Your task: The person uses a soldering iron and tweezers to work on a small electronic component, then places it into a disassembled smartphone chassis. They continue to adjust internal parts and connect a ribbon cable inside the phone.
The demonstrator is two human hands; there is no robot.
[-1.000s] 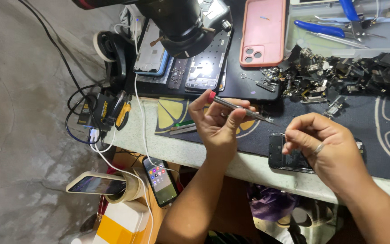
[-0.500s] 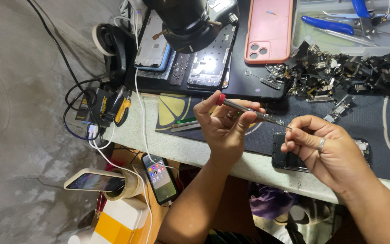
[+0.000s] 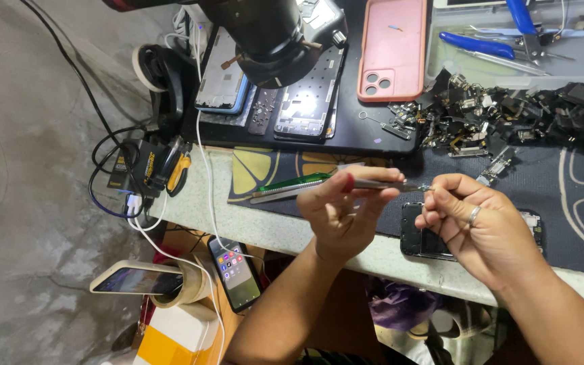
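Left hand [image 3: 346, 209] pinches a slim metal tool with a red cap [image 3: 373, 182], thumb and fingers closed round the shaft, tip pointing toward the right hand. Right hand [image 3: 484, 230], ring on one finger, has thumb and forefinger nipped narrow on a tiny part [image 3: 427, 188], too small to say what it is.

Change over the last second: the tool was held tilted, red end high and tip sloping down toward the right hand; now it lies close to level and the tip meets the tiny part at the right fingertips. Both hands have come together; the gap between them is gone. The view itself also shifted, so part of the move is the head, not the hands.

Reading: looks like the tool tip is now engaged with the small piece, so the fine work is at contact stage rather than approach. A judgement only; the contact point is too small to confirm.

An opened dark phone [image 3: 434, 236] lies on the worktop [image 3: 285, 230] just below the right hand, partly covered by it. It does not seem to have moved.

Beyond the left hand: a green-handled tool [image 3: 292, 184] lying on a dark mat [image 3: 576, 203]. Further beyond, a microscope head [image 3: 265, 34] over a bare phone frame [image 3: 305, 101]. Beyond the right hand: a pink phone case [image 3: 393, 47] and a heap of small dark parts [image 3: 508, 111].
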